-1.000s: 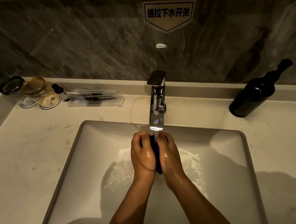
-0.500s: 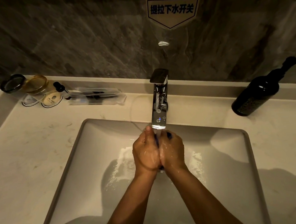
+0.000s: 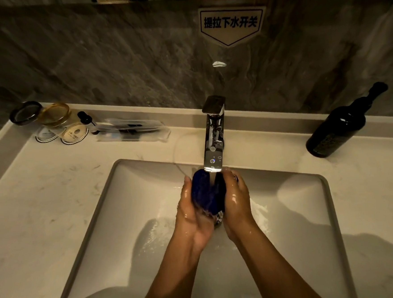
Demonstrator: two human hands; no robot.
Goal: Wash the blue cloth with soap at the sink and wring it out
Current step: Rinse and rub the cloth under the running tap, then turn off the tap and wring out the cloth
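While water runs from the chrome faucet (image 3: 213,136) at twelve o'clock of the basin, the head view shows the blue cloth (image 3: 206,191) bunched directly under the spout, cupped between both hands over the white sink (image 3: 116,215). The left hand (image 3: 193,216) holds the cloth from its nine o'clock side with fingers curved up around it; the right hand (image 3: 235,202) presses and wraps it from three o'clock, fingers curled over the far edge, both hands wet and shiny. On the dark marble wall at twelve o'clock, a pentagon sign (image 3: 231,24) reads "提拉下水开关", its point aimed down at the faucet. At ten o'clock on the pale counter (image 3: 32,207) stand a dark-rimmed glass (image 3: 24,113) and an amber glass (image 3: 54,114) on two round scalloped coasters (image 3: 73,135) whose print is too small to read, next to a small pump bottle (image 3: 85,118) and clear wrapped packets (image 3: 131,131) with dark, illegible markings. At two o'clock a dark pump bottle (image 3: 336,128) stands near the back ledge; its label cannot be read. Wide bare counter lies at nine and three o'clock of the sink rim, and open basin surrounds the forearms toward six o'clock, with foam flecks on its floor.
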